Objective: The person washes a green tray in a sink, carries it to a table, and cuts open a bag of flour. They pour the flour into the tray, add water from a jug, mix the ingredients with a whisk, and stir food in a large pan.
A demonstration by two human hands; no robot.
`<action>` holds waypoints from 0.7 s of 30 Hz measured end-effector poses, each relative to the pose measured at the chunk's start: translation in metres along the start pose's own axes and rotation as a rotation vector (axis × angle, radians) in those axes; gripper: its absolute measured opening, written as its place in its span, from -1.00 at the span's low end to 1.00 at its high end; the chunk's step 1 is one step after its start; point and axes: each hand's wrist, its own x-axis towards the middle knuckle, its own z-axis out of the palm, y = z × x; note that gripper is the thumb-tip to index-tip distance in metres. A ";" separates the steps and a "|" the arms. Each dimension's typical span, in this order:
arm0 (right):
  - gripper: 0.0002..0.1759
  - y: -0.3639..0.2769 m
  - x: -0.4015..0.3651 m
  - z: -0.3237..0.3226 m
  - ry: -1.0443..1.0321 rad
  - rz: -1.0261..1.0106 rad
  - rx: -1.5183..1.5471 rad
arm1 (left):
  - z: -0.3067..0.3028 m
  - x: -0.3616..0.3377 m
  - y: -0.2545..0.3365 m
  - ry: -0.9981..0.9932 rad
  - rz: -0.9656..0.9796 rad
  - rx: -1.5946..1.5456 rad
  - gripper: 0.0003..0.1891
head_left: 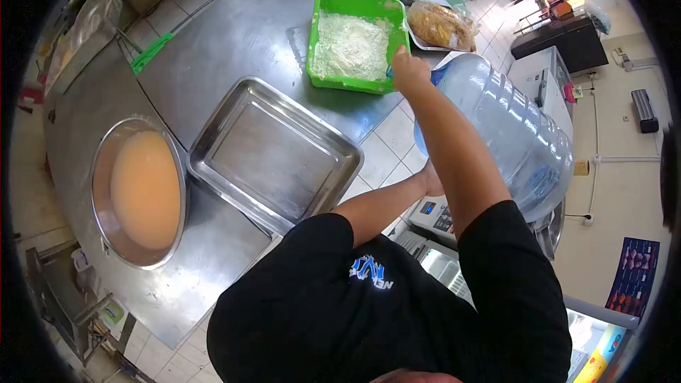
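A large clear blue water jug (489, 117) is tipped on its side, its neck toward the green tub. My right hand (411, 72) is closed around the neck end, at the tub's right rim; a bit of blue shows by the fingers. My left hand (431, 179) supports the jug from below, its fingers partly hidden behind the plastic. White flour (352, 46) is heaped in the green tub (355, 86), which stands on the steel table. I cannot make out whether water is flowing.
An upright-rimmed metal tray (273, 159) lies on the steel table (220, 50). Left of it stands a steel bowl (99, 198) of orange liquid (147, 188). A bag of brown food (441, 25) sits behind the jug. A digital scale (433, 214) is below my left hand.
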 end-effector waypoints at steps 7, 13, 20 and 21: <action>-0.67 -0.017 -0.007 -0.051 -0.096 -0.095 -0.242 | 0.024 0.031 0.005 -0.107 0.005 -0.062 -0.28; -0.70 -0.011 0.010 -0.040 -0.049 -0.104 -0.292 | 0.036 0.051 0.010 -0.159 0.011 -0.098 -0.30; -0.73 -0.011 0.018 -0.027 0.017 -0.130 -0.340 | 0.051 0.060 0.011 -0.201 0.019 -0.145 -0.33; -0.71 -0.013 0.019 -0.027 0.046 -0.120 -0.346 | 0.053 0.061 0.011 -0.209 0.022 -0.153 -0.34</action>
